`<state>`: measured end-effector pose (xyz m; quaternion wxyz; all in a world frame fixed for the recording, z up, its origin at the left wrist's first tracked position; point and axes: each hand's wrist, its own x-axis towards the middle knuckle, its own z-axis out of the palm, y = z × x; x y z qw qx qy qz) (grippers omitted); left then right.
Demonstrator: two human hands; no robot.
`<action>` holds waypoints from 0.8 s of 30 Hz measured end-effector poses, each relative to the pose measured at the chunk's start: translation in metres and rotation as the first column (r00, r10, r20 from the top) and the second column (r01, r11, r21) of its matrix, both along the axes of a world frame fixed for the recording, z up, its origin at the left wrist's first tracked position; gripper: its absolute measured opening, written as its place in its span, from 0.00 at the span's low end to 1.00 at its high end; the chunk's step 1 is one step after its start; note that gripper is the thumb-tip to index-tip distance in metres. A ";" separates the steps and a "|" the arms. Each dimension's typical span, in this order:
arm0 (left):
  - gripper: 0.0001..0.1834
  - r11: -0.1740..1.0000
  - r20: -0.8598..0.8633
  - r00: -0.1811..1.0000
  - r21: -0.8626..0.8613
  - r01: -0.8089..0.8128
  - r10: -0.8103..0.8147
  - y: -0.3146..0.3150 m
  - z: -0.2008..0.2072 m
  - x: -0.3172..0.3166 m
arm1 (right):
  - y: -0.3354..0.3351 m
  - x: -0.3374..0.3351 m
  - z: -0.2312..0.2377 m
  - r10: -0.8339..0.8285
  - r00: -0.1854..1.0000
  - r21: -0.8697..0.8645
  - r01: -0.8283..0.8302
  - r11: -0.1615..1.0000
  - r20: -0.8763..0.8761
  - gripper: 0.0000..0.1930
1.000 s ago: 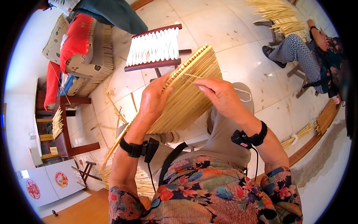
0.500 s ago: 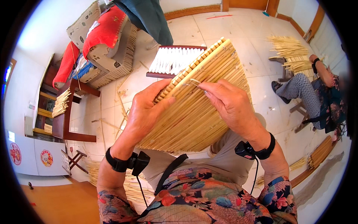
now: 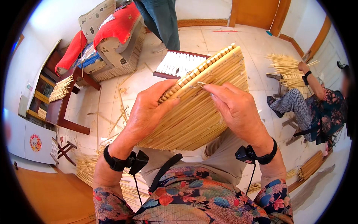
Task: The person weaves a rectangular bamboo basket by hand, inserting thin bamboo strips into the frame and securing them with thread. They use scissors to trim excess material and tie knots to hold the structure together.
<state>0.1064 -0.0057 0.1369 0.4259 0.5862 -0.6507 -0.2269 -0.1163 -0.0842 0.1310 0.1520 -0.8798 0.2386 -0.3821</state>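
Head view: the left hand [image 3: 154,106] is closed over the edge of a panel of straw-coloured stalks [image 3: 190,121], its thumb on the near face and the other fingers wrapped round behind, gripping firmly. The right hand [image 3: 236,108] has its leading fingertips drawn nearly together on a thin pale piece [image 3: 201,83], too small to tell whether needle or strand; whether these fingers also touch the panel, I cannot tell.

The panel lies tilted between the two hands, above the person's lap. Its beaded-looking rim [image 3: 203,67] runs from the left fingers up and rightward, passing above the right fingertips. The panel's face spreads below the rim, and part of it is behind the right hand.

Just beyond the left fingers, partly covered by the rim, is a dark-framed stool [image 3: 175,64] with white strapping. Farther off, above the left fingers, stand another person's legs in teal trousers [image 3: 168,28]. Up and left of those fingers is a patterned armchair [image 3: 123,59] with red cloth. Well to the right of the right fingers sits a co-worker [image 3: 328,112], one hand at a bundle of stalks [image 3: 283,67]. Loose stalks [image 3: 85,168] lie below and left of the left fingers.
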 end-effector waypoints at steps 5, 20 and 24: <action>0.22 1.000 0.006 1.000 -0.024 -0.016 0.016 0.007 0.000 0.000 | 0.006 -0.001 0.006 0.009 0.999 -0.002 -0.009 1.000 -0.040 0.14; 0.22 0.999 0.062 0.998 -0.048 -0.001 0.004 0.011 0.001 -0.001 | 0.006 -0.005 0.015 0.035 0.994 0.031 -0.032 0.999 -0.102 0.13; 0.22 0.999 0.081 0.997 -0.054 0.001 0.004 0.011 -0.001 -0.002 | 0.000 -0.008 0.013 0.087 0.993 0.084 -0.080 0.993 -0.074 0.13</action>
